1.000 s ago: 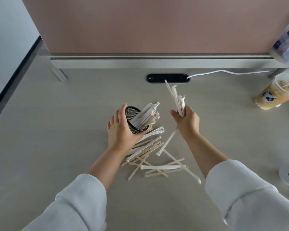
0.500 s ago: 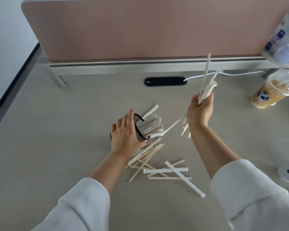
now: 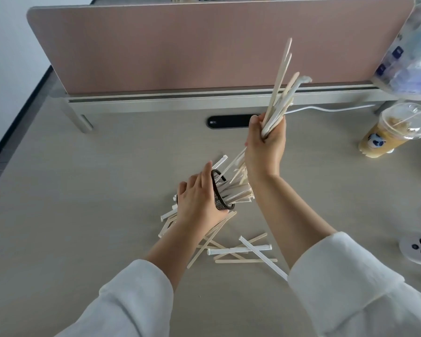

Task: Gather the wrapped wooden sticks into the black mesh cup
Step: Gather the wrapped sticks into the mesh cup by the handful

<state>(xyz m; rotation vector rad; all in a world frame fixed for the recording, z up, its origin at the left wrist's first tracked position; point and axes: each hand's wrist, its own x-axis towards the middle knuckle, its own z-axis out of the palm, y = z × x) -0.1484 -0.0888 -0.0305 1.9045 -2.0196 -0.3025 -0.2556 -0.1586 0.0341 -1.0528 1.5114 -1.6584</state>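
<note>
the black mesh cup (image 3: 219,199) is gripped by the left hand (image 3: 199,203) and tipped on its side on the desk (image 3: 83,190), mouth to the right, with wrapped sticks (image 3: 236,194) jutting from it. more loose sticks (image 3: 238,250) are scattered on the desk just below the cup. a bundle of sticks (image 3: 281,91) is clenched upright in the right hand (image 3: 265,147), raised above the cup. an iced drink (image 3: 387,135) is seen at far right.

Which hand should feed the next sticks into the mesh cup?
The right hand, probably. It already grips a bundle of sticks raised just above the tilted mesh cup, whose mouth faces it. The left hand is busy holding the cup at that tilt, so it should stay put.
</note>
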